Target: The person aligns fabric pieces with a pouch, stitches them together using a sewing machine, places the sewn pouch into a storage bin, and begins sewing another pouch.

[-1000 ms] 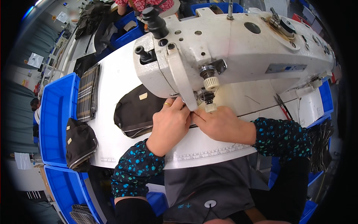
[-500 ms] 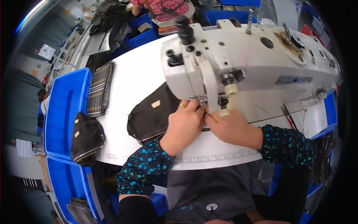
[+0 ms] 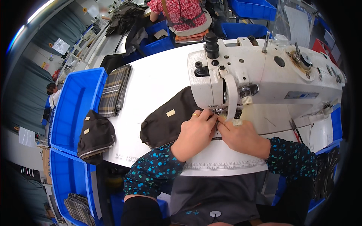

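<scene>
Head view: blue bin holds plaid fabric, a dark pouch.

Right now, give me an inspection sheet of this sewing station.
Surface: white table, printed ruler strip along its near edge.
Job's things: dark brown fabric piece under the needle of the white sewing machine.
Clutter: plaid fabric stack; brown pouch on a blue bin.
Hands: left hand and right hand pinch the fabric at the presser foot.
Cables: nothing seen.
Surroundings: another person in red patterned clothing.
</scene>
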`<state>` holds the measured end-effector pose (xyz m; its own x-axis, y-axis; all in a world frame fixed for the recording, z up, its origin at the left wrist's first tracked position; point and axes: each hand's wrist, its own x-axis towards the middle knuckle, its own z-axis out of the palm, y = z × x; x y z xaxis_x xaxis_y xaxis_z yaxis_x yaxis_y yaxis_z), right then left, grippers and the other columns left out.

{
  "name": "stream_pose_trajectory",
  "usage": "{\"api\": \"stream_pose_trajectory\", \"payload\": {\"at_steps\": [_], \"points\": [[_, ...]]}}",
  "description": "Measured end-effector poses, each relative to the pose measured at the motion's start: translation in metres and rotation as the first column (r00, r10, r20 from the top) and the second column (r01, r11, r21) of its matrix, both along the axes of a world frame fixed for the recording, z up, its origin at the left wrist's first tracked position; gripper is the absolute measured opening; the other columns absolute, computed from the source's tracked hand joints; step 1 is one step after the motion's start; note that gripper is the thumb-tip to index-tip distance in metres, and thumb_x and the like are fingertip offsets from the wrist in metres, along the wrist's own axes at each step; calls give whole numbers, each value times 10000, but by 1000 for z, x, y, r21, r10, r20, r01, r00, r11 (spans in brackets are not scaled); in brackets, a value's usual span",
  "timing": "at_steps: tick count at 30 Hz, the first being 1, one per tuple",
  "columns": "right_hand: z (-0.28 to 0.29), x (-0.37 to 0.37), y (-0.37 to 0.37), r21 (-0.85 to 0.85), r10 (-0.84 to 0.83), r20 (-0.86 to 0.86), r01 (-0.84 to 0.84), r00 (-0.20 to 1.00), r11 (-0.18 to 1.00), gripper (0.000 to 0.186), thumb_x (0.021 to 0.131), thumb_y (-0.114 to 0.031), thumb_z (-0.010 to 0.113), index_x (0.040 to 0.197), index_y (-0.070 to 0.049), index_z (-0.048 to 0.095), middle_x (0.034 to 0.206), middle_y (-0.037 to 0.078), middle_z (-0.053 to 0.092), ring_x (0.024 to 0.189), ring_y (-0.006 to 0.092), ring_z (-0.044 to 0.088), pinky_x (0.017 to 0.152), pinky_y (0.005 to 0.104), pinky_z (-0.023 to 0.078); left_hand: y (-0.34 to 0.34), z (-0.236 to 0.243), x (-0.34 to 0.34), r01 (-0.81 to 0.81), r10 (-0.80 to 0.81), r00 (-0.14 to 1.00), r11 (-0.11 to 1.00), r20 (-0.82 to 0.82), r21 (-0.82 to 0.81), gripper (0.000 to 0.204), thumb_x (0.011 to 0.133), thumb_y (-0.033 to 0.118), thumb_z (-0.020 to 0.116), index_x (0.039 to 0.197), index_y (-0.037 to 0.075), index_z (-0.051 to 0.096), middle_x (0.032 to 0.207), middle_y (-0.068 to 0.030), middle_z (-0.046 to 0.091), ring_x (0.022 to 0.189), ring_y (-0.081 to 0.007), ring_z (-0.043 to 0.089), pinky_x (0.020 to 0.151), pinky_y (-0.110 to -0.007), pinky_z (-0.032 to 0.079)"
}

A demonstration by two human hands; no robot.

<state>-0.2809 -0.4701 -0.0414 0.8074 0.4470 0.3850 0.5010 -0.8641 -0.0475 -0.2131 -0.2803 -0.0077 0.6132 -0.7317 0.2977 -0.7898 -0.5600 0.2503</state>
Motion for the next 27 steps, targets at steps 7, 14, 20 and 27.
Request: {"api": "stream_pose_trajectory", "payload": {"at_steps": [7, 14, 20, 27], "points": [[-4, 0, -3, 19, 24, 6, -24, 1000, 1000, 245, 811, -124, 692, 1051, -76, 682, 1184, 54, 708, 660, 174, 667, 484, 323, 487, 4, 0, 8, 12, -17, 996, 999, -86, -51, 252, 840, 100, 685, 1082, 77, 750, 1062, -50, 674, 1018, -284, 649, 737, -391, 593], [-4, 4, 1, 187, 134, 47, -141, 990, 972, 175, 811, -75, 630, 973, -36, 575, 1036, 129, 682, 626, 237, 678, 532, 378, 525, 4, 4, 15, 9, -16, 980, 999, -199, -36, 219, 834, 102, 687, 1037, 78, 765, 989, -91, 698, 855, -315, 701, 720, -407, 585], [4, 5, 2, 206, 170, -32, -159, 985, 966, 220, 797, -39, 634, 1008, 1, 584, 1026, 139, 690, 654, 236, 686, 549, 376, 538, 6, 21, 19, 61, -69, 997, 985, 46, 162, 253, 790, 100, 699, 1029, 124, 781, 1017, -10, 703, 922, -279, 698, 698, -405, 581], [-5, 4, 2, 159, 144, -63, -132, 988, 978, 309, 797, -77, 654, 1104, -51, 633, 1212, 112, 706, 665, 204, 707, 462, 357, 475, 15, 16, 32, 187, -183, 982, 977, -53, 104, 317, 770, 142, 709, 1078, 112, 777, 1061, -48, 715, 916, -286, 694, 743, -385, 590]]}}
